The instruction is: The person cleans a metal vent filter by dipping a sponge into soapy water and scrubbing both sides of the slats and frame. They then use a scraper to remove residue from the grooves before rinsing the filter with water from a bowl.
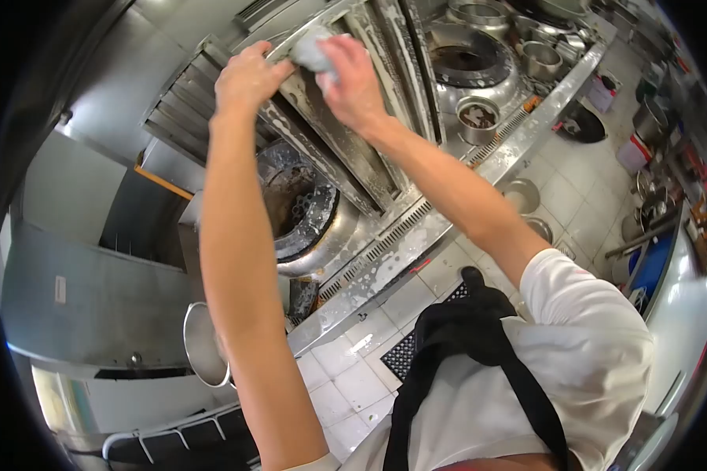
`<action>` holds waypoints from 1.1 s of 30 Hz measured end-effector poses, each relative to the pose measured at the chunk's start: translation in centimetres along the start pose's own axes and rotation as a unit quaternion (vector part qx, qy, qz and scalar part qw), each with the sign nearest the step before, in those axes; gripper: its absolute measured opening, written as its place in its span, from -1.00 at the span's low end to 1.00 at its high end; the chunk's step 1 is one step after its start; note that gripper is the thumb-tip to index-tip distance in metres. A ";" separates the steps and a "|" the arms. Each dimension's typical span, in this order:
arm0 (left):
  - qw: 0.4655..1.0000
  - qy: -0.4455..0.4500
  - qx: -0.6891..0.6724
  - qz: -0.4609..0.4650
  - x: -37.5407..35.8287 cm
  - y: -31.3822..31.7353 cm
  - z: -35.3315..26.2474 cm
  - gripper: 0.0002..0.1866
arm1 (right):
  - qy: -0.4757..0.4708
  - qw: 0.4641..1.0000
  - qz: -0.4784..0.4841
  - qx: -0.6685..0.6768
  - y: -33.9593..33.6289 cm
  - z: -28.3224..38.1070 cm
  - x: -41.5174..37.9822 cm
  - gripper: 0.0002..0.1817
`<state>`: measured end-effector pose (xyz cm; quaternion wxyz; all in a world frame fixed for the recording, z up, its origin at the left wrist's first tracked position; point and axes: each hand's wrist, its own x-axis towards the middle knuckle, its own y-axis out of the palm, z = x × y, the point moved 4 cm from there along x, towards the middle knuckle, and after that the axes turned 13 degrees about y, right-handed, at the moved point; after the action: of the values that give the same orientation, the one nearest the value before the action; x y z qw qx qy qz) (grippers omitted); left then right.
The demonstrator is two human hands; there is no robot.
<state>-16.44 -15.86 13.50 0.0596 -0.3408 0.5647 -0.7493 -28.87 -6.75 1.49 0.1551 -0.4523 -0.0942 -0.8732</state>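
A slatted metal hood filter [357, 153] streaked with white foam leans upright over the cooking range. My left hand [246, 80] is closed over its upper left edge, fingers hooked behind the rim. In my right hand [353, 85] is a pale grey scrubbing pad [313, 51], pressed against the upper part of the filter. Below my hands, the filter's lower end stands on the range near a wok burner [310, 212], which it partly hides.
Another slatted filter [187, 98] leans at the left. A second wok burner [467, 59] and a metal pot [478, 118] of dark liquid stand on the right. A drain grate [381, 247] runs along the range's wet front edge [393, 275]. A pan [204, 344] is at lower left.
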 end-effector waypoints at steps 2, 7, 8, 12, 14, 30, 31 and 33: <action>0.996 -0.088 0.017 -0.012 -1.2 -0.7 -2.1 -0.26 | -0.062 0.996 0.008 -0.061 1.7 -1.3 -2.4 -0.52; 0.995 -0.047 0.048 -0.068 -0.9 0.7 0.1 -0.21 | -0.033 0.998 0.046 0.043 3.0 -2.9 -1.1 -0.61; 0.996 -0.039 0.039 -0.067 -1.0 0.9 0.2 -0.19 | -0.019 0.998 0.052 0.037 4.2 -3.8 -0.5 -0.60; 0.996 -0.041 0.035 -0.069 -0.8 1.0 0.6 -0.17 | -0.051 0.996 0.042 0.059 4.7 -7.0 -3.1 -0.55; 0.997 -0.058 0.016 -0.051 -0.8 0.7 0.1 -0.17 | 0.140 0.953 0.265 0.031 3.2 -10.7 -6.6 -0.54; 0.997 -0.042 0.044 -0.041 0.5 1.5 0.4 -0.20 | 0.027 0.848 0.488 -0.207 -2.5 -21.7 -23.8 -0.52; 0.998 -0.035 0.041 -0.031 0.6 1.8 0.3 -0.20 | 0.054 0.854 0.475 -0.204 -2.5 -20.5 -22.6 -0.55; 0.993 0.026 0.057 -0.100 1.9 2.2 -0.2 -0.21 | -0.003 0.927 0.343 -0.153 -1.0 -18.4 -16.3 -0.49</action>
<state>-18.61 -17.39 12.35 -0.0107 -0.3719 0.4859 -0.7908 -34.41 -8.40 -22.46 0.3742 -0.4779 0.2009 -0.7689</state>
